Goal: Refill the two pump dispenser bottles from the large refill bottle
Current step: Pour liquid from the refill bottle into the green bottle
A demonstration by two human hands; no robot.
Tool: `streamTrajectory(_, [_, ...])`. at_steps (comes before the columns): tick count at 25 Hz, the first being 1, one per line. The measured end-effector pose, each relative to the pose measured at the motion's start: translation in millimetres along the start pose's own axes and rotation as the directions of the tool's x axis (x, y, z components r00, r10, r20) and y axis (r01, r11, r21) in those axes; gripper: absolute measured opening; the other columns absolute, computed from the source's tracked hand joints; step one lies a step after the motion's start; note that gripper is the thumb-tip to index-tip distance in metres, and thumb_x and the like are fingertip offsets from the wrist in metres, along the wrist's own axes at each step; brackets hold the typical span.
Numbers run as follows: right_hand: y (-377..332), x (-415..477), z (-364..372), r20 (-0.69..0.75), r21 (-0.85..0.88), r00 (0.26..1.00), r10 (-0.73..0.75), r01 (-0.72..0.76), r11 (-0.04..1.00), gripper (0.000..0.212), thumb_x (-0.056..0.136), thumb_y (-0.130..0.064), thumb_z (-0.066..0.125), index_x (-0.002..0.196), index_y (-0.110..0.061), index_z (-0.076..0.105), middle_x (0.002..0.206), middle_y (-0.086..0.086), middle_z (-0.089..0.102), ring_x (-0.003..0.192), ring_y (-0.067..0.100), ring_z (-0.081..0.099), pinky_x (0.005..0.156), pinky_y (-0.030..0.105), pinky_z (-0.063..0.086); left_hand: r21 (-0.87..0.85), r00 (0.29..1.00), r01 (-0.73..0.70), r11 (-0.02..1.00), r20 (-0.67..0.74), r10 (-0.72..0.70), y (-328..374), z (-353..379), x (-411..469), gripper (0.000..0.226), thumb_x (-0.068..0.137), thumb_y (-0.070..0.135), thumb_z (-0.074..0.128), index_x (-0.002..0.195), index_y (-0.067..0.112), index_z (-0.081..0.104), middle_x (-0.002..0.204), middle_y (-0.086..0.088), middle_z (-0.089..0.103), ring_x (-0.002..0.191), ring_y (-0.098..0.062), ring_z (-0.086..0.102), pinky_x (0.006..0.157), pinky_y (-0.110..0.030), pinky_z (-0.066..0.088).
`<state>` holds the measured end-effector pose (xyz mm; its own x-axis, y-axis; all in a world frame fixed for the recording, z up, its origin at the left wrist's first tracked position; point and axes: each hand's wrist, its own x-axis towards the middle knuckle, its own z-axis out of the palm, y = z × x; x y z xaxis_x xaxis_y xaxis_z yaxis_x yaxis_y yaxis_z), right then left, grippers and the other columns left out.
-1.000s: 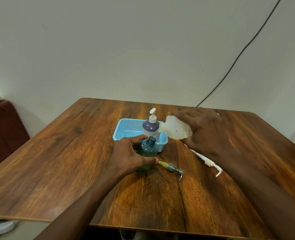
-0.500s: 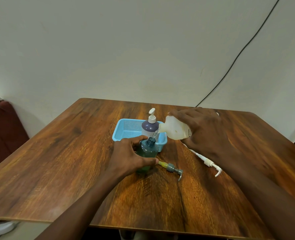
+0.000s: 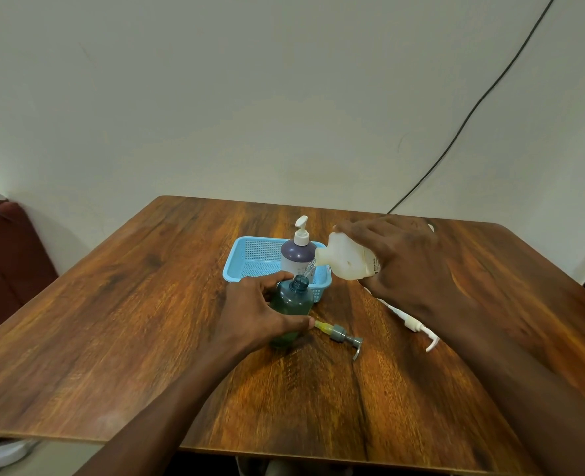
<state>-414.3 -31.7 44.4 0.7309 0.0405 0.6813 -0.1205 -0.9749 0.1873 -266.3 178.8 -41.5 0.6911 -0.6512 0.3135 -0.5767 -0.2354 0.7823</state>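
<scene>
head view: the left hand (image 3: 249,316) has its grip wrapped around the green bottle (image 3: 292,300), which stands uncapped on the desk (image 3: 112,321) just in front of the blue basket (image 3: 249,259). the right hand (image 3: 411,266) clamps its grip on the large refill bottle (image 3: 344,261), tipped sideways with its mouth right over the green bottle's neck. the purple pump bottle (image 3: 296,257) stands in the basket, and a grey pump (image 3: 342,336) and a white pump (image 3: 416,326) lie loose on the desk.

The tabletop (image 3: 146,338) is glossy wood-grain; the basket (image 3: 249,255) perforated light-blue plastic; the green bottle (image 3: 294,300) translucent smooth plastic; the refill bottle (image 3: 346,262) milky, semi-matt plastic.
</scene>
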Motion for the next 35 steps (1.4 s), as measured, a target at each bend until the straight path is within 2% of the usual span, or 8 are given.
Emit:
streamTrajectory(2, [0, 0, 0, -0.004, 0.004, 1.000, -0.003, 0.003, 1.000, 0.083, 0.060, -0.027, 0.096, 0.136, -0.020, 0.064, 0.123, 0.008, 0.073, 0.110, 0.036, 0.067, 0.086, 0.058, 0.054, 0.005, 1.000, 0.002, 1.000, -0.001, -0.002, 1, 0, 0, 0.091, 0.060, 0.053, 0.094, 0.140, 0.027, 0.063, 0.131, 0.003, 0.071, 0.113, -0.010, 0.067, 0.090, -0.024, 0.060])
streamTrajectory(7, [-1, -1, -1, -0.011, 0.008, 1.000, -0.004, 0.004, 1.000, 0.083, 0.059, -0.024, 0.097, 0.135, -0.019, 0.064, 0.123, 0.009, 0.073, 0.110, 0.038, 0.067, 0.087, 0.058, 0.054, 0.005, 1.000, 0.002, 1.000, -0.003, -0.002, 2, 1, -1, 0.090, 0.060, 0.052, 0.094, 0.141, 0.026, 0.063, 0.131, 0.003, 0.071, 0.112, -0.010, 0.067, 0.091, -0.026, 0.060])
streamTrajectory(16, [-1, -2, 0, -0.023, 0.036, 1.000, -0.015, 0.016, 0.999, 0.084, 0.056, -0.020, 0.098, 0.133, -0.017, 0.065, 0.120, 0.013, 0.074, 0.107, 0.040, 0.068, 0.083, 0.063, 0.055, -0.004, 1.000, -0.008, 1.000, -0.001, 0.008, 6, 0, -4, 0.088, 0.060, 0.051, 0.095, 0.139, 0.026, 0.064, 0.129, 0.008, 0.071, 0.111, -0.007, 0.067, 0.088, -0.017, 0.058])
streamTrajectory(21, [0, -2, -3, -0.012, 0.030, 1.000, -0.011, 0.012, 0.999, 0.084, 0.057, -0.021, 0.098, 0.134, -0.019, 0.065, 0.122, 0.011, 0.073, 0.110, 0.039, 0.067, 0.085, 0.060, 0.055, -0.025, 1.000, -0.003, 1.000, 0.016, 0.003, 9, 2, -3, 0.090, 0.060, 0.049, 0.095, 0.140, 0.025, 0.063, 0.132, 0.005, 0.070, 0.116, -0.010, 0.066, 0.094, -0.027, 0.059])
streamTrajectory(25, [0, -4, -3, -0.007, 0.031, 1.000, -0.005, 0.006, 0.999, 0.084, 0.056, -0.019, 0.099, 0.133, -0.017, 0.065, 0.121, 0.012, 0.074, 0.108, 0.040, 0.068, 0.084, 0.062, 0.055, -0.024, 1.000, -0.013, 1.000, 0.014, 0.014, 10, 2, -3, 0.090, 0.060, 0.048, 0.096, 0.140, 0.025, 0.063, 0.132, 0.005, 0.070, 0.115, -0.009, 0.066, 0.093, -0.023, 0.059])
streamTrajectory(30, [-3, -8, -4, 0.012, 0.016, 0.999, 0.038, -0.039, 0.999, 0.085, 0.058, -0.029, 0.098, 0.136, -0.020, 0.064, 0.122, 0.009, 0.074, 0.109, 0.036, 0.068, 0.084, 0.055, 0.055, -0.047, 1.000, -0.030, 0.998, 0.007, 0.030, 15, 2, -4, 0.083, 0.061, 0.045, 0.096, 0.136, 0.026, 0.066, 0.128, 0.008, 0.072, 0.112, -0.004, 0.066, 0.091, -0.017, 0.057])
streamTrajectory(33, [-5, -14, -2, 0.035, 0.112, 0.995, 0.093, -0.096, 0.989, 0.084, 0.062, -0.037, 0.095, 0.138, -0.021, 0.061, 0.120, 0.009, 0.074, 0.105, 0.035, 0.068, 0.079, 0.052, 0.056, -0.052, 0.999, -0.034, 0.998, 0.007, 0.035, 19, 3, -3, 0.080, 0.061, 0.045, 0.096, 0.134, 0.027, 0.068, 0.127, 0.011, 0.072, 0.112, -0.003, 0.066, 0.092, -0.018, 0.057])
streamTrajectory(35, [-4, -19, 2, 0.073, 0.182, 0.988, 0.133, -0.145, 0.973, 0.084, 0.065, -0.045, 0.090, 0.139, -0.023, 0.059, 0.118, 0.007, 0.073, 0.103, 0.031, 0.067, 0.079, 0.051, 0.056, -0.047, 0.999, -0.041, 0.998, 0.007, 0.041, 21, 6, -2, 0.077, 0.061, 0.045, 0.096, 0.132, 0.029, 0.069, 0.124, 0.014, 0.072, 0.109, -0.001, 0.066, 0.089, -0.012, 0.055])
